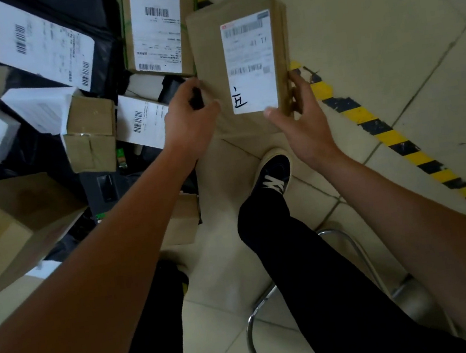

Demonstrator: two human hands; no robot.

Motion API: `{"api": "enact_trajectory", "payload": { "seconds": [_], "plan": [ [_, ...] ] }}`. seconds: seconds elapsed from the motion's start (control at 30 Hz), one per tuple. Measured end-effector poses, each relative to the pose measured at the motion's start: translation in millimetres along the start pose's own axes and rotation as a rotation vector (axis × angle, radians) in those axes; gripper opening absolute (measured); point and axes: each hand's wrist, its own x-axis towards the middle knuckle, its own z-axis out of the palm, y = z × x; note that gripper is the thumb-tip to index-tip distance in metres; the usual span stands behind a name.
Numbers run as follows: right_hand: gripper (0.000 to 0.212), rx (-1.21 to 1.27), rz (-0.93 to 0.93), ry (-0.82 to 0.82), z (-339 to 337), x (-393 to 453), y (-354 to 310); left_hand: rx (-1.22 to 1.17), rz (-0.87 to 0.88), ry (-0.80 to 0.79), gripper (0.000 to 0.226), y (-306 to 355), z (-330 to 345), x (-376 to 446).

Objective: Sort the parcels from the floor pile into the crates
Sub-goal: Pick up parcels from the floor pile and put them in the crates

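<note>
The flat brown cardboard parcel (239, 57) looks stiff and fairly light, best taken by its two long edges; it is held up above the pale tiled floor (383, 23), just beside the heap of boxes; the right hand (305, 125) pinches its near right corner, thumb on the white shipping label (251, 64); the left hand (189, 122) curls round a black marker pen (196, 99) against the left edge; a handwritten black character marks the label.

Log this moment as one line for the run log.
phase: marking parcel | right hand: holds brown parcel at its edge | left hand: grips black marker | label: handwritten mark | crates: not in view
</note>
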Motion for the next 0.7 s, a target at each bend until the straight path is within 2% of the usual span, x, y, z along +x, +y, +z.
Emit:
{"api": "enact_trajectory", "payload": {
  "seconds": [0.07,0.23,0.33,0.5,0.7],
  "plan": [
    [0.077,0.044,0.020,-0.052,5.6,-13.7,-10.0,-0.029,0.006,-0.005,0.056,0.8,-7.2,-14.4],
    [0.054,0.061,-0.003,-0.154,27.5,-40.2,-39.0,-0.077,0.048,0.071,0.069,-3.5,-30.3,-43.9],
    [0.048,-0.033,-0.092,-0.089,49.5,-57.9,-56.4,-0.066,0.096,0.122,0.071,-11.2,-52.0,-58.6],
    [0.055,-0.099,-0.198,-0.010,92.4,-98.7,-88.5,-0.049,0.179,0.218,0.077,-16.5,-93.4,-90.7],
    [0.058,-0.125,-0.327,0.060,119.2,-166.5,-135.5,-0.101,0.234,0.274,0.070,-12.9,-148.6,-164.7]
  ]
}}
